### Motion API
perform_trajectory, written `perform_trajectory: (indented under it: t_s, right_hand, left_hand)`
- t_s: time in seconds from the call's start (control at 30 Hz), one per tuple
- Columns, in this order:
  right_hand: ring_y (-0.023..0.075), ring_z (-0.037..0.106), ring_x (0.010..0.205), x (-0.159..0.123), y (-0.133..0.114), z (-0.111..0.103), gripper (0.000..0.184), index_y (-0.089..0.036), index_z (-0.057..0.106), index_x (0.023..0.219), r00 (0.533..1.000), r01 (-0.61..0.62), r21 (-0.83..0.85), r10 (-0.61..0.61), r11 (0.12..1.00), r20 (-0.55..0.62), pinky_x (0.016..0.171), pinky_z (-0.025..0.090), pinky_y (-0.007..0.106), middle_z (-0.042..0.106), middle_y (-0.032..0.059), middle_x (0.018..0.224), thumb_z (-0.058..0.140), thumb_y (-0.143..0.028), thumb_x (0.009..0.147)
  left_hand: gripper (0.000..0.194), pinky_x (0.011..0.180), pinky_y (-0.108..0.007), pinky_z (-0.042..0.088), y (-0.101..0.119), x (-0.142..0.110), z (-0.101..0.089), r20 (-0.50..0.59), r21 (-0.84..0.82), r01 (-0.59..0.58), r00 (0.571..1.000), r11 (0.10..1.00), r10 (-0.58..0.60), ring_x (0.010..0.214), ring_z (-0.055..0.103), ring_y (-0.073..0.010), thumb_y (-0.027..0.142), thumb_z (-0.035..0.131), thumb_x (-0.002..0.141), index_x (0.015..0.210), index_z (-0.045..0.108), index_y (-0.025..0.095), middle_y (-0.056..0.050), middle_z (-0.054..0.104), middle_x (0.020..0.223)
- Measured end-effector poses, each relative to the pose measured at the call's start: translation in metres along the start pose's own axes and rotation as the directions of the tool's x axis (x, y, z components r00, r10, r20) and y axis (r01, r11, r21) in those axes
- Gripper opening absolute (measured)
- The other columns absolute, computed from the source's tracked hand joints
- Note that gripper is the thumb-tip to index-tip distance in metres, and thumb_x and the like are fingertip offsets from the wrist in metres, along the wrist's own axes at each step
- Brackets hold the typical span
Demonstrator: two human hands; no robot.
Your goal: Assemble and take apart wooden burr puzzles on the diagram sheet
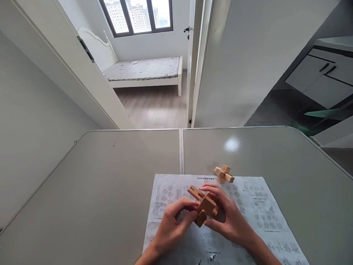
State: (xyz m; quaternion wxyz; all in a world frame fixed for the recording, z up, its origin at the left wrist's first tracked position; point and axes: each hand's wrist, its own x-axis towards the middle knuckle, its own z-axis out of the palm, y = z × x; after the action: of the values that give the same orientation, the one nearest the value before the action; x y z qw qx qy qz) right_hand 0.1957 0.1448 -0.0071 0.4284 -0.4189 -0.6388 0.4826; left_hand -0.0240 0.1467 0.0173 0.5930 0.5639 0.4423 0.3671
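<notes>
Between my two hands is a brown wooden interlocking puzzle [207,207], held a little above the printed sheet. One of its bars sticks out toward the upper left. My left hand [176,221] grips the puzzle's left side, thumb in front and fingers behind. On the other side, my right hand [227,213] curls around the puzzle with its thumb low and its fingers over the top. Parts of the fingers are hidden behind the wood. A second, lighter wooden puzzle [224,174] of crossed bars rests at the sheet's far edge, touched by neither hand.
The paper sheet [264,209] with printed diagrams lies under my hands on a grey table [110,191]. A seam crosses the tabletop. Small dark and white bits [212,257] lie low on the sheet. Beyond the table, a doorway shows a bed [146,68].
</notes>
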Motion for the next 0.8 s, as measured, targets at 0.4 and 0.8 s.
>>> perform_trajectory:
  t_s: [0.4, 0.8]
  right_hand:
    - [0.0202, 0.067, 0.082, 0.003, 0.001, -0.003, 0.039, -0.027, 0.071, 0.125, 0.994, -0.035, 0.196, 0.014, 0.98, 0.109, 0.073, 0.058, 0.032, 0.064, 0.008, 0.11, 0.072, -0.053, 0.097]
    - [0.0166, 0.063, 0.071, 0.002, 0.006, -0.002, 0.029, -0.024, 0.076, 0.113, 0.997, -0.072, 0.119, 0.073, 0.99, -0.004, 0.062, 0.058, 0.028, 0.067, 0.0061, 0.1, 0.075, -0.047, 0.096]
  left_hand:
    - [0.038, 0.093, -0.033, 0.053, 0.003, 0.005, -0.012, 0.022, -0.178, 0.142, 0.99, 0.974, -0.14, 0.101, 0.069, -0.0251, 0.054, 0.07, 0.096, 0.111, 0.082, 0.021, -0.009, 0.076, 0.109]
    - [0.042, 0.09, -0.03, 0.049, -0.004, 0.004, -0.016, 0.023, -0.186, 0.146, 0.989, 0.972, -0.145, 0.097, 0.065, -0.0232, 0.057, 0.068, 0.096, 0.109, 0.081, 0.019, -0.008, 0.075, 0.106]
